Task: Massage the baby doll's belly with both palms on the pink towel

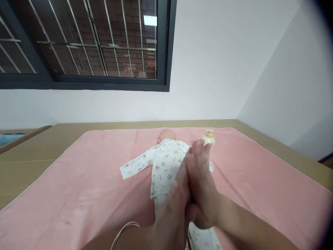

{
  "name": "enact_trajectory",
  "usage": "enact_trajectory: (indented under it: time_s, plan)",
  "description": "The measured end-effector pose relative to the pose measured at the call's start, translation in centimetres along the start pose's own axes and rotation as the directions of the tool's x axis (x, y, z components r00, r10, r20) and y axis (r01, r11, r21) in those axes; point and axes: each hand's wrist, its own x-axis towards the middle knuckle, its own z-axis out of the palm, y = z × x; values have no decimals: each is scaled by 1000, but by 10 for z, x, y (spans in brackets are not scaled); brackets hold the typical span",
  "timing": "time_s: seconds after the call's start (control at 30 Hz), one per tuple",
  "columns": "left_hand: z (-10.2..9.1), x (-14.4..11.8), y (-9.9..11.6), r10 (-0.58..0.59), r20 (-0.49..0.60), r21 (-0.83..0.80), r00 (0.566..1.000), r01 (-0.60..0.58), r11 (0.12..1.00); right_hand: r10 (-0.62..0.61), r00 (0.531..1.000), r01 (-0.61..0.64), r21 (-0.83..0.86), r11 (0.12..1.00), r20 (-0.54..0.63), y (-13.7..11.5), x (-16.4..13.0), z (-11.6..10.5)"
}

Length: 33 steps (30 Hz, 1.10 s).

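A pink blanket (85, 187) covers a tan table (31, 156) below a barred window (85, 41) in a white-walled room. The left hand (173, 205) and right hand (200, 184) press together palm to palm, empty, over a baby doll (163, 156) in a printed sleepsuit. A cream pump bottle (208, 137) stands at one o'clock, just beyond the right fingertips.

Bedroom: bed (39, 152) w/ pink sheet (85, 187)

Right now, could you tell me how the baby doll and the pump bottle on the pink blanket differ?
The baby doll lies flat, while the pump bottle stands upright. The doll is far larger and wears a white printed suit; the bottle is small, bare and cream-coloured. Both rest on the pink blanket, beyond the pressed-together left hand and right hand.
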Motion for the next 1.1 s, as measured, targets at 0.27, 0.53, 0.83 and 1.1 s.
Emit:
enact_trajectory:
  time_s: [0.27,0.53,0.83,1.1]
  plan:
    - [-29,68,37,657,-74,273,750,-619,737,-166,957,102,259,960,238,-5,5,21]
    - [-91,135,1,642,-122,616,757,-449,647,156,938,-212,156,965,310,87,-3,77]
    - [-123,154,-15,657,-109,733,746,-386,560,249,836,-269,-30,963,488,124,-19,87]
    - [-129,145,-19,693,-66,746,718,-426,512,263,828,-191,-193,962,496,81,-29,95]
